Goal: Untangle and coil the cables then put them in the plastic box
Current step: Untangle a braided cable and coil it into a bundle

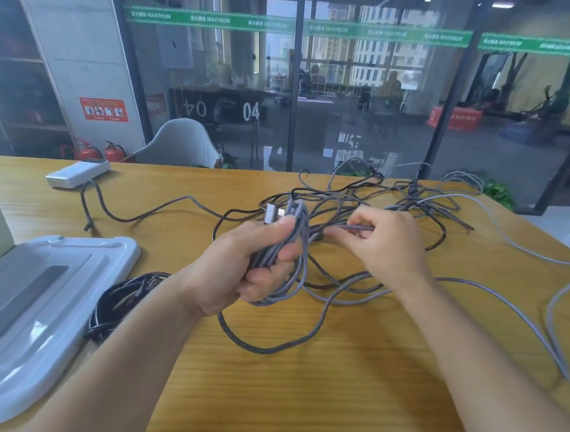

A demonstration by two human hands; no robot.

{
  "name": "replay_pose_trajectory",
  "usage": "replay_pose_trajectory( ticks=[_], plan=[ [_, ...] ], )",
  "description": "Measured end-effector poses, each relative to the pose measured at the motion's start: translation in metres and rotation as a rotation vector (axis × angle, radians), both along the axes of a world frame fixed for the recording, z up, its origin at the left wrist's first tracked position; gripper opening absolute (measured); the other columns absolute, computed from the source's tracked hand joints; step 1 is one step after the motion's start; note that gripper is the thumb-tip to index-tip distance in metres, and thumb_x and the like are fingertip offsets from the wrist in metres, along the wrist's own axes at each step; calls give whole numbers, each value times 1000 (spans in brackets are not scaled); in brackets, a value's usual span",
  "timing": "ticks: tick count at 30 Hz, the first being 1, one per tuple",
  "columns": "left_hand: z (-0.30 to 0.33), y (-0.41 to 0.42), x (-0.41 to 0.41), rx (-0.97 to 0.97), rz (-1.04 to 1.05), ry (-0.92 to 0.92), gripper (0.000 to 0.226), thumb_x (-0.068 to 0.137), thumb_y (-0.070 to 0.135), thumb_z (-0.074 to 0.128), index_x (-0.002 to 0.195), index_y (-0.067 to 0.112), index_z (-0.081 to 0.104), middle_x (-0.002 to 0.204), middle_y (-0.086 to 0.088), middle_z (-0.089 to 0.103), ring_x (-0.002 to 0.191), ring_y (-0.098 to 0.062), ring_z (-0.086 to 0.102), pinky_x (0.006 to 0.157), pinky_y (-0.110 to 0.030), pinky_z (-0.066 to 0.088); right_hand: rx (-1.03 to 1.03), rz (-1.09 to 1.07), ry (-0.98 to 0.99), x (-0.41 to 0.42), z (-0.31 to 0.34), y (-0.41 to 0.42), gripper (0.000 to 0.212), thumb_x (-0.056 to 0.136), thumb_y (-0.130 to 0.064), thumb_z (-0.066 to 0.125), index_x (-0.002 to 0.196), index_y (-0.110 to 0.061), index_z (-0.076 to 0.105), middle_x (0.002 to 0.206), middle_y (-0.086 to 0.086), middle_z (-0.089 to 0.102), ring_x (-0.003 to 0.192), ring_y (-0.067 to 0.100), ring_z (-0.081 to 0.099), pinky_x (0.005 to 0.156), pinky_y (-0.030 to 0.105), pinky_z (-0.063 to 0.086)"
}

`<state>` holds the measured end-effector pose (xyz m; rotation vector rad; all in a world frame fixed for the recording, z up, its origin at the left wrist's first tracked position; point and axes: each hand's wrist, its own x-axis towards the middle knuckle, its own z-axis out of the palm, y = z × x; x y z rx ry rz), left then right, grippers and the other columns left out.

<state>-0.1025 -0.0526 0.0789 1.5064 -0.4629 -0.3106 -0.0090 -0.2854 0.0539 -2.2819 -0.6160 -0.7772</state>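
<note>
Left hand (241, 266) fingers clamp a grey cable bundle (287, 245); right hand (383, 244) fingers pinch one strand (359, 227) above the worktop (301, 382)

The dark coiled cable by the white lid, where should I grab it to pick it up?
Pinch across the bundled loops of the dark coiled cable from above at its far side, clear of the left forearm. It lies flat on the table, so gripping several strands together probably keeps it coiled.

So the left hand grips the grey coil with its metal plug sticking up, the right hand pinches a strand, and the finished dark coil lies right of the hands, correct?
Not quite. In the head view the finished dark coil lies left of the hands, beside the white lid. The rest holds: the left hand grips the grey coil, metal plug up, and the right hand pinches a strand.
</note>
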Motion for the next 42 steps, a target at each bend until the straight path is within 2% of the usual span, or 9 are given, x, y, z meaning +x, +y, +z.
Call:
replay_pose_trajectory(
  ticks=[4,10,13,15,20,24,31,35,42],
  plan=[
    [-3,-4,1,147,-3,-78,42,102,45,42,78,12,48,51,0,28,41,-14,22,43,-23,22,71,-8,-77,-10,0,17,46,80,-61,81,66,-21,61,45,-10,51,48,10,48,52,30,42],
    [-6,-10,2,316,36,-148,50,103,45,42,79,1,41,52,-6,29,49,-20,22,47,-21,28,280,106,144,-17,-3,27,32,85,-46,83,74,-21,66,50,-8,56,48,6,46,50,22,38],
    [-7,-14,4,364,43,-140,51,103,45,44,78,1,40,52,-4,31,50,-21,23,49,-26,24,392,182,283,-18,-1,30,31,89,-47,79,77,-19,72,61,6,65,58,26,56,61,40,54],
    [-8,-18,4,393,62,-130,50,107,42,47,73,6,41,52,-2,31,49,-21,24,49,-31,21,442,228,365,-22,4,32,30,94,-44,74,80,-17,74,74,19,67,63,25,56,64,42,52],
    [-15,-24,10,425,243,-161,54,110,35,49,60,17,37,51,3,32,47,-15,25,45,-19,25,501,367,493,-36,19,28,33,106,-19,58,82,1,68,63,4,53,54,15,45,58,31,44],
    [-27,-25,20,443,429,-214,53,109,37,50,63,17,36,51,9,36,46,-12,30,50,-24,29,423,361,462,-45,24,29,22,107,-17,56,99,-16,77,66,1,66,59,16,60,63,26,54],
    [-24,-8,27,41,629,-73,36,111,35,45,83,13,43,58,3,29,46,-12,24,42,-22,21,76,371,405,-60,18,35,29,108,-23,52,89,-23,74,68,-7,72,62,11,69,72,37,58],
    [-21,3,29,-167,660,-19,37,109,45,47,84,17,47,63,-3,25,51,-16,20,54,-36,13,-200,395,336,-61,12,37,25,108,-30,51,98,-30,73,76,-16,73,76,9,69,74,37,54],
    [-21,10,33,-207,721,-57,47,109,51,45,71,23,37,67,-6,20,54,-20,19,50,-30,20,-96,762,630,-71,13,39,27,111,-20,49,132,-15,65,97,0,78,96,9,70,87,19,51]
  ],
)
